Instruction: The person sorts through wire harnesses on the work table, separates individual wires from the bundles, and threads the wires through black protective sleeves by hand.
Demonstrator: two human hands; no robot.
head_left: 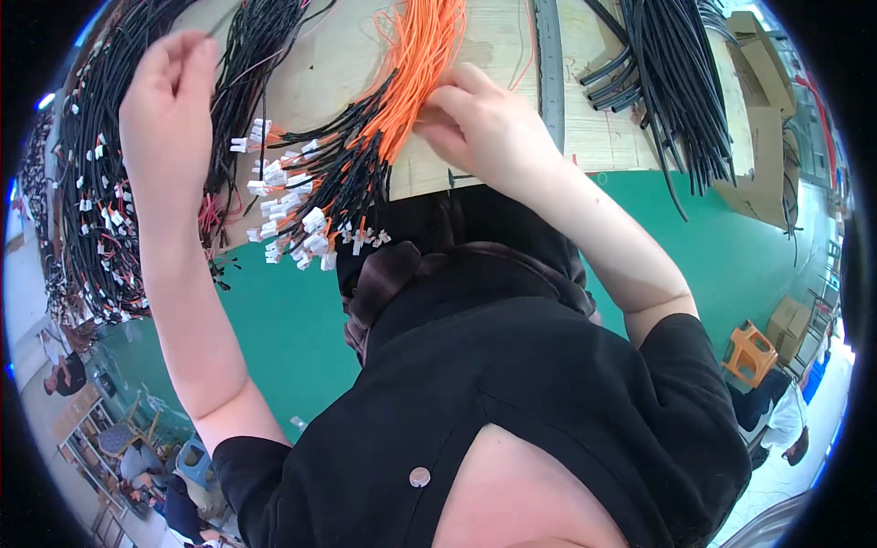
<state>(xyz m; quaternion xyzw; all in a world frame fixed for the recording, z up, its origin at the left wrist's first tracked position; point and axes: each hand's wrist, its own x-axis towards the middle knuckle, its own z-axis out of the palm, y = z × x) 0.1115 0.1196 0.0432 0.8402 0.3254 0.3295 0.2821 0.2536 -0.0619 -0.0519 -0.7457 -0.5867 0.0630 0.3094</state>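
Note:
A bundle of orange wires (422, 64) runs down the table toward its front edge. Its lower ends are sleeved in black tubing (365, 155) and carry white plastic connectors (297, 205). Curled against the right side of this bundle is my right hand (484, 119), its fingertips pinching at the orange wires and partly hidden there. My left hand (175, 91) is raised at the far left, above black wire bundles. Its thumb and forefinger are closed together; whatever is between them is too small to make out.
Black cables with small white connectors (100, 210) hang thickly over the table's left side. A metal ruler (550, 73) lies right of the orange bundle. Thick black tubes (676, 82) lie at the right, beside a cardboard box (767, 164). An orange stool (751, 354) stands on the green floor.

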